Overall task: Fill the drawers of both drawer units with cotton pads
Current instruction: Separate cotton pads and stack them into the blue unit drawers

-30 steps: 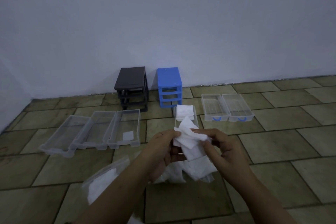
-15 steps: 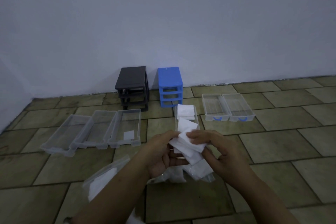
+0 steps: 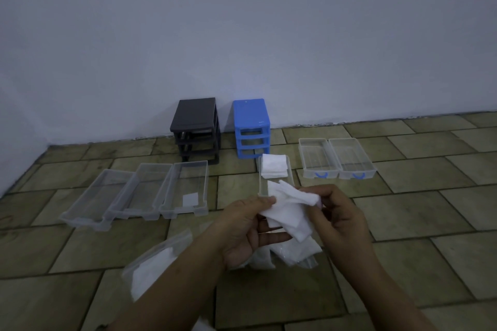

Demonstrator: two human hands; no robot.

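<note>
Both hands have lifted slightly, left hand and right hand pinching a bunch of cotton pads at frame centre above the tiled floor, before a clear drawer holding pads, with black unit and blue unit against the wall.

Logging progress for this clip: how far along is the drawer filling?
Early. Done: all six drawers are out on the floor; the middle drawer holds a stack of pads, and one left drawer holds a single pad. In hand: left hand and right hand hold a bunch of pads over that middle drawer. Left: four empty drawers, then refitting all into the black unit and blue unit.
</note>
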